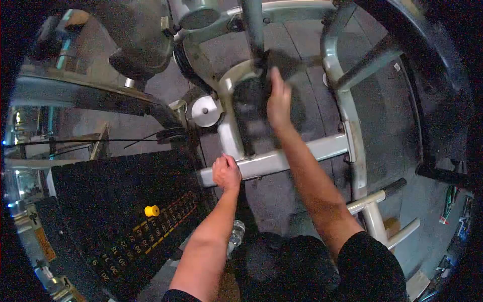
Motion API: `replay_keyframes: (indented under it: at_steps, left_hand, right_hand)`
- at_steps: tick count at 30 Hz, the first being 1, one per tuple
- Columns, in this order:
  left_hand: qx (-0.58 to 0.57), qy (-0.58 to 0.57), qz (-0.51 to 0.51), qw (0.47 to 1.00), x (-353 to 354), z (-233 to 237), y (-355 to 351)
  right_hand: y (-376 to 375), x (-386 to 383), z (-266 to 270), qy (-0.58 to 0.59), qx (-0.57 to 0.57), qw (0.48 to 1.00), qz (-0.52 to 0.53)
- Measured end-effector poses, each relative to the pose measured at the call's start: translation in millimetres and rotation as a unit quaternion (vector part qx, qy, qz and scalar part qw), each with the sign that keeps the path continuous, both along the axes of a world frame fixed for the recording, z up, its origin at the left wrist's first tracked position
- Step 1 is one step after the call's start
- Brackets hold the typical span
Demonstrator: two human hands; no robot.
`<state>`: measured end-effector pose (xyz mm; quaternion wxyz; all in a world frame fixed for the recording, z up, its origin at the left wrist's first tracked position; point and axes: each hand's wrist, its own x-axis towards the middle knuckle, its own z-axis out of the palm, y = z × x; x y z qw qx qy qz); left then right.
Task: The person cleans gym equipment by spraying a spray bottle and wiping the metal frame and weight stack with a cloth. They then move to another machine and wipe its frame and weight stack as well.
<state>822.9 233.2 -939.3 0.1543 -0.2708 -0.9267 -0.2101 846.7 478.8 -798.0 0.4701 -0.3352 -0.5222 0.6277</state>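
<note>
- The two hands are apart, in front of the person, the right farther forward than the left.
- The left hand (227,172) is curled into a fist at the left part of the light grey crossbar (307,152); whether it grips anything cannot be told.
- The right hand (279,104) is raised beyond the crossbar, its fingers pointing forward beside a dark, blurred machine part (269,65); blur hides whether it touches or holds that part.
- The crossbar runs between the curved side frames of a gym machine, above the dark floor mat (308,113).
- Left of the left forearm is a black weight stack (121,186) with yellow numbers and a yellow selector knob (151,211).
- A round, silvery disc (206,111) is mounted left of the curved frame.
- A clear bottle (236,234) is just right of the left forearm.
</note>
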Motion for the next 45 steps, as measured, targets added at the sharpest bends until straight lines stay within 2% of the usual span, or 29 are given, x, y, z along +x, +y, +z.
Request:
replay_keyframes:
  at_steps: [1, 2, 3, 5, 6, 8, 9, 11, 12, 13, 15, 16, 18, 22, 24, 25, 27, 28, 30, 31, 32, 33, 34, 37, 38, 41, 43, 44, 45]
  left_hand:
    - [0.005, 0.000, 0.001, 1.000, 0.4, 0.6, -0.1]
    - [0.010, -0.004, -0.002, 1.000, 0.7, 2.1, 0.4]
    - [0.014, -0.008, -0.005, 1.000, 0.8, 2.9, 0.7]
    - [0.020, -0.008, -0.008, 1.000, 1.3, 2.9, -2.6]
    - [0.015, -0.006, -0.004, 1.000, 2.1, 3.5, -1.5]
    - [0.017, -0.002, 0.003, 1.000, 0.7, 4.9, 1.7]
    - [0.019, -0.002, 0.001, 1.000, -0.2, 5.1, 1.9]
    - [0.015, -0.008, 0.000, 1.000, 2.9, 6.0, -1.5]
    - [0.013, -0.018, 0.003, 1.000, 4.8, 8.4, -3.8]
    - [0.016, -0.024, 0.006, 1.000, 2.5, 10.4, 1.1]
    - [0.019, -0.023, 0.006, 1.000, 1.2, 7.4, 1.4]
    - [0.017, -0.025, 0.006, 1.000, 1.4, 5.6, 0.2]
    - [0.011, -0.029, 0.006, 1.000, 1.0, 6.9, -3.2]
    - [0.019, -0.026, 0.003, 0.999, 0.3, 2.3, -0.8]
    - [0.019, -0.019, 0.003, 1.000, 0.5, 3.2, -0.4]
    - [0.014, -0.012, 0.001, 1.000, 0.4, 4.1, -1.5]
    - [0.021, -0.013, 0.001, 1.000, 1.2, 5.3, -1.7]
    - [0.027, -0.013, 0.002, 1.000, 0.6, 5.6, 0.0]
    - [0.023, -0.016, 0.003, 1.000, 1.2, 5.8, -4.0]
    - [0.020, -0.017, 0.002, 1.000, 0.3, 3.4, -0.9]
    - [0.012, -0.020, 0.000, 1.000, 3.8, 2.4, -6.6]
    - [0.009, -0.012, 0.000, 1.000, 3.1, 1.1, -6.5]
    - [0.010, -0.003, 0.001, 1.000, -0.2, -0.3, -1.8]
    - [0.010, -0.016, -0.001, 1.000, 0.6, 6.4, -0.8]
    - [0.009, -0.017, 0.002, 1.000, 0.5, 5.3, 1.5]
    - [0.022, -0.008, 0.008, 1.000, -1.0, 2.0, 1.7]
    - [0.022, -0.005, 0.009, 1.000, -0.2, -1.3, -0.5]
    - [0.012, -0.039, 0.000, 0.999, 0.5, 1.9, -2.8]
    - [0.011, -0.025, 0.001, 1.000, -0.2, -0.7, -3.4]
  right_hand:
    - [17.2, -5.7, 9.8, 0.017, 0.145, 0.989, -0.027]
    - [35.9, -14.5, 37.4, -0.028, 0.321, 0.940, -0.115]
    - [56.1, -26.5, 68.4, -0.071, 0.484, 0.849, -0.199]
    - [90.2, -57.6, 101.3, -0.060, 0.563, 0.806, -0.174]
    - [90.0, -68.0, 111.8, -0.059, 0.568, 0.803, -0.172]
    - [88.7, -89.3, 128.0, 0.001, 0.451, 0.876, -0.169]
    - [91.7, -95.2, 125.5, 0.005, 0.457, 0.874, -0.166]
    - [94.4, -102.0, 96.2, -0.041, 0.399, 0.900, -0.168]
    - [98.6, -108.5, 75.1, -0.028, 0.456, 0.857, -0.240]
    - [95.8, -108.0, 52.7, -0.026, 0.459, 0.855, -0.241]
    - [85.5, -104.9, 11.5, -0.022, 0.338, 0.924, -0.175]
    - [87.2, -104.5, 2.8, -0.020, 0.340, 0.924, -0.175]
    - [86.4, -99.8, -9.1, -0.137, 0.326, 0.919, -0.175]
    - [83.6, -99.4, -16.7, -0.183, 0.357, 0.894, -0.200]
    - [79.6, -100.3, -14.1, -0.239, 0.396, 0.852, -0.245]
    - [79.5, -98.4, -12.6, -0.237, 0.398, 0.852, -0.245]
    - [80.3, -84.7, 16.5, -0.178, 0.296, 0.926, -0.150]
    - [86.2, -80.1, 34.9, -0.176, 0.299, 0.926, -0.150]
    - [95.3, -69.8, 80.3, -0.072, 0.492, 0.849, -0.178]
    - [106.9, -74.4, 122.9, -0.043, 0.545, 0.818, -0.179]
    - [120.2, -77.9, 162.0, -0.021, 0.587, 0.789, -0.180]
    - [137.2, -83.3, 187.4, -0.061, 0.658, 0.726, -0.191]
    - [125.5, -97.6, 215.1, -0.078, 0.554, 0.799, -0.220]
    - [122.9, -111.4, 206.2, -0.029, 0.552, 0.788, -0.272]
    - [112.4, -107.7, 190.3, -0.059, 0.479, 0.848, -0.219]
    - [99.7, -110.2, 85.3, -0.037, 0.422, 0.875, -0.232]
    - [82.8, -107.1, -10.3, -0.147, 0.351, 0.894, -0.237]
    - [79.6, -103.2, -49.5, -0.259, 0.365, 0.869, -0.212]
    - [78.0, -96.1, -87.6, -0.367, 0.374, 0.832, -0.181]
